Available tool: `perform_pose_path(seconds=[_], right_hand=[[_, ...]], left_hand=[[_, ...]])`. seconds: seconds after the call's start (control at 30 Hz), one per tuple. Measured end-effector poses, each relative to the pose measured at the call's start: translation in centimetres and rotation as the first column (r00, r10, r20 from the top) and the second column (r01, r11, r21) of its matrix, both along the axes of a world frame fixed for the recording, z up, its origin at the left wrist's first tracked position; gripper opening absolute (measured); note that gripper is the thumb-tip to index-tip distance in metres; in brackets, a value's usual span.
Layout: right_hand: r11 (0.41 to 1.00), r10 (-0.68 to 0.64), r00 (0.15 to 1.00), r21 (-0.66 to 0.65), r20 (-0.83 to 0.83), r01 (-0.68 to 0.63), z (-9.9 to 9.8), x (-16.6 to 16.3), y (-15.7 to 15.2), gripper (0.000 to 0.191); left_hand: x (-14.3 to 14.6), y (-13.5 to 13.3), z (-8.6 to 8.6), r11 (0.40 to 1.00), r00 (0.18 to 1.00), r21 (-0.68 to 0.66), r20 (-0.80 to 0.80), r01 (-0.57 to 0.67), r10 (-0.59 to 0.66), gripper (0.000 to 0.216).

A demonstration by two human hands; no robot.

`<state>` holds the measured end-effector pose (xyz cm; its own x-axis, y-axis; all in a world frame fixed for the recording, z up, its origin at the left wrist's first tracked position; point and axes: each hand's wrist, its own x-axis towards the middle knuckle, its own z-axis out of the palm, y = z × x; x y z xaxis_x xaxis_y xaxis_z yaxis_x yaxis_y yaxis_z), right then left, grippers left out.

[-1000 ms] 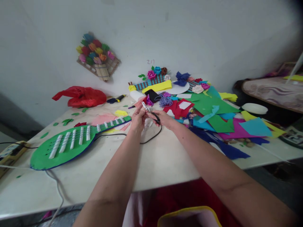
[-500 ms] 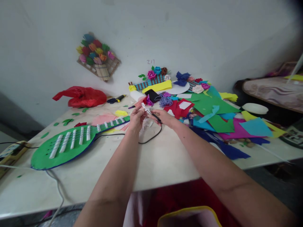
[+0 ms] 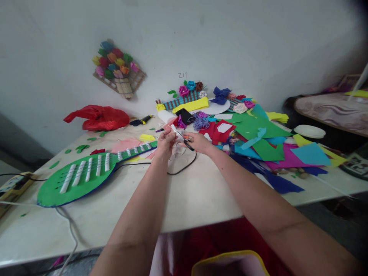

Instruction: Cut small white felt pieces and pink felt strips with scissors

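Note:
Both my arms reach out over the white table [image 3: 189, 195]. My right hand [image 3: 199, 142] is closed round the black handles of a pair of scissors [image 3: 181, 138], whose blades point up and left. My left hand [image 3: 166, 142] pinches a small white piece of paper [image 3: 172, 129] at the blade tips. Just left of my hands lies a green paper guitar [image 3: 83, 176] with white strips across it. A black cable [image 3: 181, 167] loops on the table under my hands.
Coloured paper sheets [image 3: 267, 147] pile up at the right. A red plastic bag [image 3: 97, 117] lies at the back left. Paper flowers [image 3: 191, 90] stand against the wall and a flower basket [image 3: 119, 71] hangs on it. A white plate [image 3: 309, 132] sits far right.
My hands have stayed in place; the scissors' handles have opened slightly and the blades have shifted a little against the white piece.

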<state>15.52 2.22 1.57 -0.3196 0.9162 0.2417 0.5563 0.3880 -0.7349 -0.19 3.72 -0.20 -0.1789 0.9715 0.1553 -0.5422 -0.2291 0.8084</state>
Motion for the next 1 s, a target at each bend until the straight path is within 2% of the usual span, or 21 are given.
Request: perform_pose_path(seconds=[0.13, 0.3, 0.57, 1.0], right_hand=[[0.987, -0.112, 0.980, 0.134, 0.166, 0.090, 0.5, 0.0, -0.5, 0.050], [0.974, -0.170, 0.953, 0.188, 0.252, 0.124, 1.0, 0.1, -1.0, 0.052], [0.974, -0.158, 0.922, 0.208, 0.354, 0.087, 1.5, 0.8, -0.8, 0.059], [0.970, -0.139, 0.925, 0.238, 0.355, 0.054, 1.5, 1.1, -0.8, 0.051]], left_hand=[[0.1, 0.0, -0.1, 0.999, 1.000, 0.026, 0.018, 0.018, -0.019, 0.033], [0.4, -0.1, -0.1, 0.999, 0.999, 0.023, 0.016, 0.033, -0.033, 0.033], [0.2, -0.2, 0.1, 0.995, 0.998, 0.071, 0.008, 0.064, -0.064, 0.034], [0.2, -0.2, -0.3, 0.984, 0.991, 0.118, -0.015, 0.132, -0.132, 0.039]])
